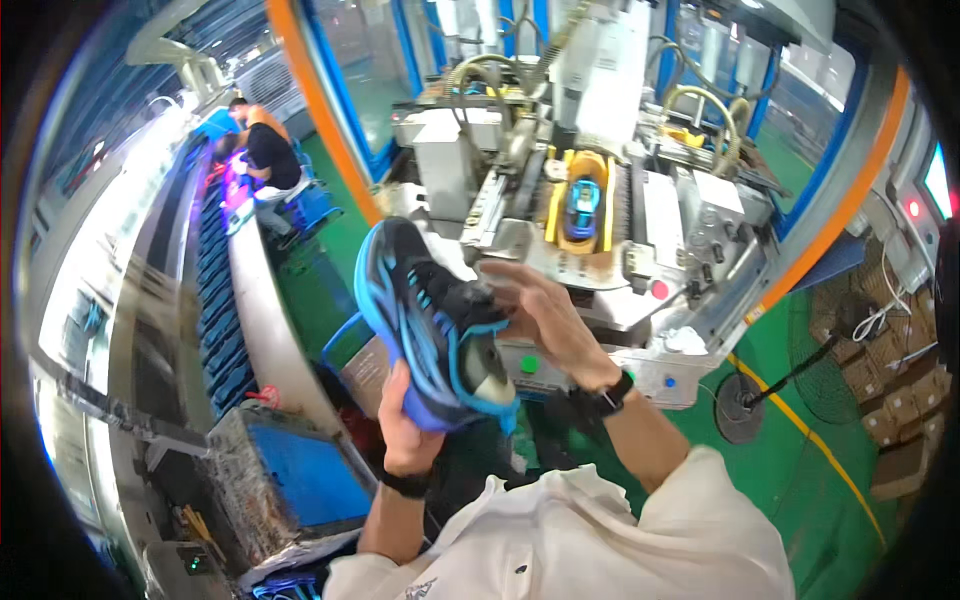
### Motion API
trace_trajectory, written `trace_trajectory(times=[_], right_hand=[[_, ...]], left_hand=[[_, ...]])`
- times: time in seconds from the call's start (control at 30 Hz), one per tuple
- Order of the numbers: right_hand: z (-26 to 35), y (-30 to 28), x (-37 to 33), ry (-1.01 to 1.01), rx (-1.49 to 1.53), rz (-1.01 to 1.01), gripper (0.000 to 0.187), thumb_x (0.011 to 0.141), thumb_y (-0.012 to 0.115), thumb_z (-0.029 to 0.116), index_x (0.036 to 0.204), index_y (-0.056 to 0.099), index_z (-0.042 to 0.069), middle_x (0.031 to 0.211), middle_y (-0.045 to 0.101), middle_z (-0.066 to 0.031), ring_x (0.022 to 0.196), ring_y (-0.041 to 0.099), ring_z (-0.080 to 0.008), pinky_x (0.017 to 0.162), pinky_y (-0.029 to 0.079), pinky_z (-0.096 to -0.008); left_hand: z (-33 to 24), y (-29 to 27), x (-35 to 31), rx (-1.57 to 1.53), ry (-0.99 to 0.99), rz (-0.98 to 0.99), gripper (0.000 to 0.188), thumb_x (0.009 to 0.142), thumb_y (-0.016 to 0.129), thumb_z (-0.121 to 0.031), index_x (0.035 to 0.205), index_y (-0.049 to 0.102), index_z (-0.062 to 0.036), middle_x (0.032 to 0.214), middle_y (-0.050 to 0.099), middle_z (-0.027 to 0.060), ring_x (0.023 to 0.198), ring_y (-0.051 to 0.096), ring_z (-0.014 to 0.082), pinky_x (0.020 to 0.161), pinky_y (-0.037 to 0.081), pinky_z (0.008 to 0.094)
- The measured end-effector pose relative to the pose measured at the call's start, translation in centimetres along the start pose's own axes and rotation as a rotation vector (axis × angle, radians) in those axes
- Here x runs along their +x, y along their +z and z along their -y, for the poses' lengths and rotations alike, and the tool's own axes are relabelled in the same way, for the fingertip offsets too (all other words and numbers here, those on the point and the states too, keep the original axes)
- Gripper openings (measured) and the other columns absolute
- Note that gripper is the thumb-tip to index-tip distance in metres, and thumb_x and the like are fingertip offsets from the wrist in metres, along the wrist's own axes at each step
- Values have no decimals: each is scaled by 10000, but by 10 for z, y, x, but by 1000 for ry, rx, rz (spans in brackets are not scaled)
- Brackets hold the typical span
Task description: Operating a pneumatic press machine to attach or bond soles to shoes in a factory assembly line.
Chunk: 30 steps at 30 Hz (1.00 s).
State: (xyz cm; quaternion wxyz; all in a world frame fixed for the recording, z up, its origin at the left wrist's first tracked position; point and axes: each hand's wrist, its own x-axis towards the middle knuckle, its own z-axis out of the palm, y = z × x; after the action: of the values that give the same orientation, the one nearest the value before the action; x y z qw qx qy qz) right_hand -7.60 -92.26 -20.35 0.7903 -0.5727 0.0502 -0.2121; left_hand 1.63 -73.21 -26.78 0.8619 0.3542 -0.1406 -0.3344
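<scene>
A black sneaker with a blue and purple sole [425, 325] is held up in front of me, toe pointing away and heel toward me. My left hand [410, 430] is closed round its sole near the heel, with the thumb up along the side. Something pale shows inside the shoe's opening. Beside the tongue and laces is my right hand [555, 325], its fingers stretched out and slightly blurred; whether the fingertips touch the shoe is unclear. Beyond the hands, a blue and dark shoe-shaped piece [583, 205] sits between yellow pads [556, 215] in a machine.
An orange and blue frame [325, 110] surrounds the machine. A conveyor [265, 340] with dark blue pieces runs along the left, where a person [270, 160] sits. Nearer stands a blue-sided box [310, 475]. To the right are a floor fan [740, 405] and stacked cartons [900, 410].
</scene>
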Motion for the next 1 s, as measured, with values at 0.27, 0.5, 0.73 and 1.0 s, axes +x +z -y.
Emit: trace_trajectory(times=[0.27,0.5,0.73,1.0], right_hand=[[-8,-166,-53,-79,-85,-723,559,705,784,110,1209,584,-26,1043,643,-47,909,589,-131,877,464,-271],[19,-269,-94,-253,-270,-1157,534,698,685,37,1215,566,-21,1027,616,-52,881,589,-130,839,481,-262],[48,-297,-91,-181,-575,-1378,541,706,687,26,1226,546,-23,1027,605,-51,881,578,-125,834,477,-261],[101,-386,52,-36,-989,-1120,456,659,752,146,1047,626,-57,902,654,-86,755,592,-133,707,493,-271]], left_hand=[[125,136,98,551,-172,356,754,930,625,-336,1494,255,2,1295,547,155,1144,540,183,988,426,309],[241,141,325,1044,-165,134,547,794,745,-409,1027,617,69,826,656,98,789,620,184,734,492,318],[361,135,450,1432,-171,102,694,702,721,-232,1231,419,101,1265,533,327,1187,543,398,1025,424,428],[293,125,436,767,-507,16,369,764,713,-139,1043,612,80,973,683,151,828,671,278,728,546,380]])
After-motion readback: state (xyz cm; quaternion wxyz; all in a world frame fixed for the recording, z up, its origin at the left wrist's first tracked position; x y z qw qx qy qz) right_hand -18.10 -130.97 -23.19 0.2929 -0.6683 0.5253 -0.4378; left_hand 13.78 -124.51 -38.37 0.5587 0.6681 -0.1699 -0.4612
